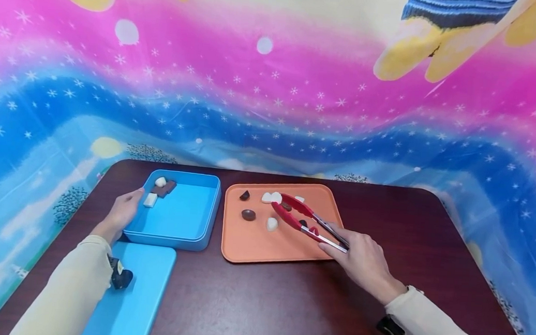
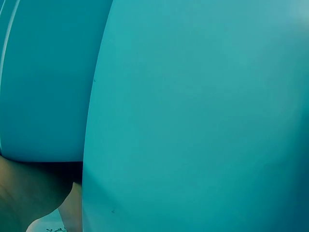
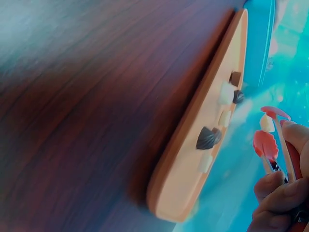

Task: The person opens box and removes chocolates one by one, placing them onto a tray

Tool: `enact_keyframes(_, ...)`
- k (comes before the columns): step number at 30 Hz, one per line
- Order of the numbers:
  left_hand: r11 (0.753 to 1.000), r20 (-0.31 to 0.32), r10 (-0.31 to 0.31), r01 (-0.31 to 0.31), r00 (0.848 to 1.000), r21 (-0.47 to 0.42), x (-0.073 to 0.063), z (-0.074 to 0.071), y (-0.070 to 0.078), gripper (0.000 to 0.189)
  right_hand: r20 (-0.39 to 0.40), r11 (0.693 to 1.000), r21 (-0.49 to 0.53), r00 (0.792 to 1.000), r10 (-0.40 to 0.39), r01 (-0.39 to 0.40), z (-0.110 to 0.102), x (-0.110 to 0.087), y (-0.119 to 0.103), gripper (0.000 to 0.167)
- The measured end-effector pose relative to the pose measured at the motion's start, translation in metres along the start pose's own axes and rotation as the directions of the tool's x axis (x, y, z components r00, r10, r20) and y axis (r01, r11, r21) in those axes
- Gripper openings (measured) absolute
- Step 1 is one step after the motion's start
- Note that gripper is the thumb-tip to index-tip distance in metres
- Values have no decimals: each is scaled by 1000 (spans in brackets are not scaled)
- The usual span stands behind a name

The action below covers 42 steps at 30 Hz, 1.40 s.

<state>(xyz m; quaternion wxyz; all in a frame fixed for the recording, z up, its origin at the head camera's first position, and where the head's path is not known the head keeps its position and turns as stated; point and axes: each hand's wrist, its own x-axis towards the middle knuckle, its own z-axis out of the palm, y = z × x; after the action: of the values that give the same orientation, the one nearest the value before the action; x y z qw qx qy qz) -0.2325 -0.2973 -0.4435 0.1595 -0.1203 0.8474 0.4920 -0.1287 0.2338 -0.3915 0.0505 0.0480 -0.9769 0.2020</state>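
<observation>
My right hand grips a pair of tongs with red tips over the orange tray. Between the tips, in the right wrist view, is a small white chocolate. Dark chocolates and white ones lie spread on the tray; the tongs partly cover some. At the left wall of the open blue box, my left hand holds the side. White and brown chocolates sit in the box's far left corner. The left wrist view shows mostly blue plastic, with part of that hand at the bottom left.
A flat blue lid lies in front of the box, under my left forearm. The box and tray stand side by side on the dark wooden table. A colourful printed cloth hangs behind and along the sides.
</observation>
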Motion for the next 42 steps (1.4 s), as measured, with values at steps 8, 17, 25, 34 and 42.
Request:
enact_keyframes(8, 1000, -1, -4, 4, 1000, -2, -1, 0, -1, 81, -17, 1000, -7, 1000, 26, -26, -4, -1, 18, 63)
enact_keyframes(17, 1000, 2, 10, -10, 1000, 1, -3, 0, 1, 78, -11, 998, -15, 998, 55, -55, -10, 1, 38, 62)
enact_keyframes(25, 1000, 7, 4, -4, 1000, 5, -4, 0, 1, 77, 4, 997, -5, 997, 82, -82, -11, 11, 55, 62)
enact_keyframes(34, 1000, 5, 6, -6, 1000, 2, -2, 0, 0, 76, 54, 993, -2, 991, 119, -119, -9, 26, 69, 67)
enact_keyframes(42, 1000, 11, 19, -19, 1000, 3, -3, -1, 4, 76, 98, 989, -8, 984, 146, -146, -7, 30, 73, 71)
